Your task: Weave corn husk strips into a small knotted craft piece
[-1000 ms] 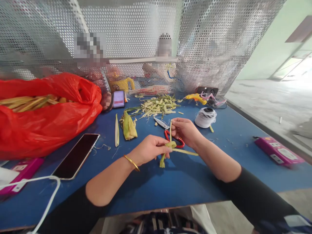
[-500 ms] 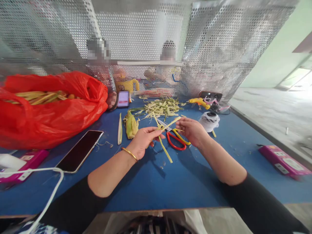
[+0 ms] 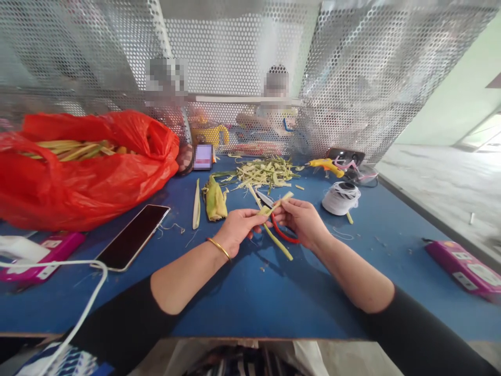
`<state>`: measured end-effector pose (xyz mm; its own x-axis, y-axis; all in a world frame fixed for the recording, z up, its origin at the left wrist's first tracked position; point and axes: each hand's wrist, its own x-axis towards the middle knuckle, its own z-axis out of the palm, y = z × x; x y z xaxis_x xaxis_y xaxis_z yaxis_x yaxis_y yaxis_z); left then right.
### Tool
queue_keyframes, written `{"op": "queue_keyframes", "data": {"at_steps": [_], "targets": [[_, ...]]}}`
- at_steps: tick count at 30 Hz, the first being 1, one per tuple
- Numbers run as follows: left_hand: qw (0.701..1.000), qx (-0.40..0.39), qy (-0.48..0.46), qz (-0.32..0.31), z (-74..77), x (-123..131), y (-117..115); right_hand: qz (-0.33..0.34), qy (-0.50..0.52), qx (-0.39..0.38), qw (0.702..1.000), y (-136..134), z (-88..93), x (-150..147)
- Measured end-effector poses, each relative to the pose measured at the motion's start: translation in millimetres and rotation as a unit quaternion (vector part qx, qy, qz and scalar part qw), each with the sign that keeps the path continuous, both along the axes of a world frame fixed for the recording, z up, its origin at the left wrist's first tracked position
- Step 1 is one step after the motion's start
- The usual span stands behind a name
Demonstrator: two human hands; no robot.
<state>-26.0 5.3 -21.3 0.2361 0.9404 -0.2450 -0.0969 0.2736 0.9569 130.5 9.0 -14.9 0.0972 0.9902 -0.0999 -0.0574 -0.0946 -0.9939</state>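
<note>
My left hand (image 3: pixel 243 225), with a gold bangle at the wrist, pinches crossed pale-green leaf strips (image 3: pixel 280 244) where they meet. From the other side, my right hand (image 3: pixel 300 219) grips the upper right end of one strip between thumb and fingers. One loose end slants down toward me and another points away. Under my hands lie scissors (image 3: pixel 285 235) with a red handle, partly covered by my right hand. Beyond them is a heap of cut leaf scraps (image 3: pixel 266 173). To the left rest a folded bundle of leaves (image 3: pixel 215 201) and a single husk piece (image 3: pixel 196 204).
A red plastic bag (image 3: pixel 129 177) of leaf strips and a dark phone (image 3: pixel 133 237) are on the left. A white thread spool (image 3: pixel 340 198), yellow glue gun (image 3: pixel 325 166) and purple power strip (image 3: pixel 464 266) stand right. A perforated screen (image 3: pixel 235 57) closes the back; people sit behind it.
My right hand has moved left and taken hold of the strip's upper right end, close to my left hand. The view has shifted slightly.
</note>
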Motion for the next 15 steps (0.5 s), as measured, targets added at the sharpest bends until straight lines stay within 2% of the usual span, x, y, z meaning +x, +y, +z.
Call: {"op": "queue_keyframes", "data": {"at_steps": [1, 2, 3, 4, 6, 8, 9, 10, 11, 12, 13, 15], "targets": [[1.0, -0.018, -0.015, 0.018, 0.0, 0, 1, -0.031, -0.062, 0.051, 0.996, -2, 2.0, 1], [0.998, -0.034, -0.03, 0.035, 0.0, -1, 2, -0.057, -0.14, 0.127, 0.98, -4, 4.3, 2], [0.997, -0.047, -0.044, 0.048, 0.0, -1, 2, -0.069, -0.227, 0.219, 0.946, -8, 6.5, 2], [0.995, -0.057, -0.058, 0.056, 0.0, -1, 3, -0.049, -0.318, 0.312, 0.894, -13, 8.1, 1], [0.992, -0.068, -0.09, 0.058, -0.7, -1, 3, 0.082, -0.471, 0.445, 0.757, -21, 8.8, -4], [0.988, -0.076, -0.123, 0.051, -1.7, 1, 3, 0.181, -0.574, 0.505, 0.619, -27, 5.4, -12], [0.987, -0.078, -0.134, 0.049, -2.1, 1, 2, 0.202, -0.605, 0.522, 0.566, -28, 2.6, -16], [0.985, -0.081, -0.141, 0.049, -2.3, 2, 2, 0.21, -0.63, 0.529, 0.529, -28, -0.3, -20], [0.985, -0.084, -0.143, 0.05, -2.3, 3, 1, 0.208, -0.646, 0.533, 0.505, -28, -3.2, -23], [0.985, -0.086, -0.142, 0.052, -1.9, 3, 1, 0.201, -0.655, 0.535, 0.495, -26, -5.7, -25], [0.985, -0.087, -0.142, 0.049, -1.1, 2, 1, 0.19, -0.657, 0.536, 0.496, -25, -7.7, -26], [0.985, -0.085, -0.148, 0.025, 1.7, 1, 1, 0.161, -0.642, 0.539, 0.522, -23, -10.1, -26]]}}
